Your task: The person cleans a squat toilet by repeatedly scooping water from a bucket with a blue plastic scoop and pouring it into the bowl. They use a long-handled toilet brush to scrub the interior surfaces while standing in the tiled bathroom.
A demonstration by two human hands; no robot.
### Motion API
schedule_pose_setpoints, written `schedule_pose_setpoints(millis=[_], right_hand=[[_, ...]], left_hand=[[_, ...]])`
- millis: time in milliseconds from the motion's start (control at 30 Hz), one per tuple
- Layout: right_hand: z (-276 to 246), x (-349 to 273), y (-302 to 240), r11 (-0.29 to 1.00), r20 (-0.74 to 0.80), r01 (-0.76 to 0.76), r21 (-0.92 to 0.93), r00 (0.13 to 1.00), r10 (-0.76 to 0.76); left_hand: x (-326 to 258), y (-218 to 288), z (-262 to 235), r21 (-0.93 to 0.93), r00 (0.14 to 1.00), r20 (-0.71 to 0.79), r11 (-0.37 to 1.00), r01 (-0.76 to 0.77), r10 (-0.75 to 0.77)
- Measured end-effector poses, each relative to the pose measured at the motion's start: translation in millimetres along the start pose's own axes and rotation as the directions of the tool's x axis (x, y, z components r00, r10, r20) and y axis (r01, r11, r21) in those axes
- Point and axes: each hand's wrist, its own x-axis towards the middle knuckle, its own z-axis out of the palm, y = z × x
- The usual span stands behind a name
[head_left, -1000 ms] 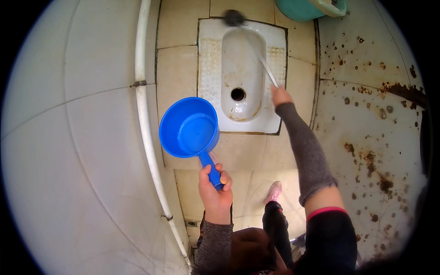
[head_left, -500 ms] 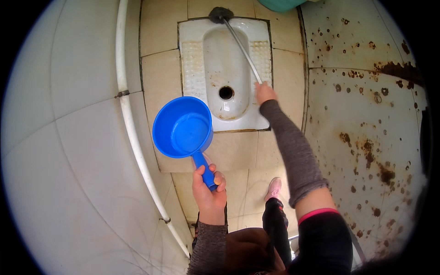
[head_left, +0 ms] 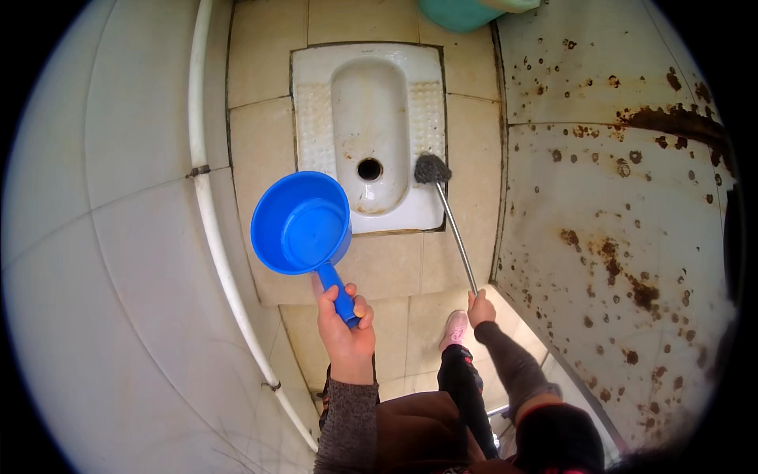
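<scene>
My left hand (head_left: 347, 324) is closed round the handle of a blue plastic dipper (head_left: 304, 225), held level above the floor at the left. Inside the dipper there may be a little water; I cannot tell. A toilet brush (head_left: 455, 225) with a grey head and thin metal handle is gripped at its end by my right hand (head_left: 481, 310). Its head rests on the right rim of a white squat toilet (head_left: 371, 126), level with the dark drain hole. Brownish stains mark the bowl, mostly around the hole and its near end.
A white pipe (head_left: 207, 205) runs along the tiled wall at left. On the right, a pale panel (head_left: 584, 205) carries rust-brown spots. A teal bucket (head_left: 458, 14) stands at the far right on beige tiles (head_left: 264, 158). My foot in a pink shoe (head_left: 453, 328) is near a floor step.
My right hand has drawn back toward me, bringing the brush head from the toilet's far edge to its right rim. The left hand still holds the dipper in nearly the same place.
</scene>
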Motion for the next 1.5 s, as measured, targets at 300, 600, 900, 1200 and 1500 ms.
schedule_pose_setpoints(millis=[300, 600, 900, 1200, 1500], right_hand=[[-60.5, 202.1, -165.7, 0.941, -0.147, -0.069, 0.331, 0.981, 0.123], [26.7, 44.6, -53.7, 0.978, 0.081, -0.087, 0.188, 0.994, 0.072], [-22.4, 162.7, -125.3, 0.955, -0.125, 0.008, 0.297, 0.992, 0.031], [-57.5, 205.2, -151.7, 0.943, -0.184, -0.011, 0.332, 0.980, 0.076], [61.1, -22.4, -12.6, 0.987, 0.059, -0.125, 0.105, 0.991, 0.119]], left_hand=[[-4.2, -19.3, -8.8, 0.045, 0.999, -0.003, 0.998, 0.050, -0.050], [-8.7, -15.4, -3.4, 0.076, 1.000, -0.003, 0.997, 0.001, -0.001], [-7.7, -24.0, -2.9, 0.077, 0.999, -0.006, 0.996, 0.043, -0.043], [-5.0, -24.6, -1.2, 0.087, 0.999, 0.001, 0.995, 0.044, -0.045], [-5.3, -21.8, 0.3, 0.073, 0.999, 0.023, 0.997, 0.035, -0.037]])
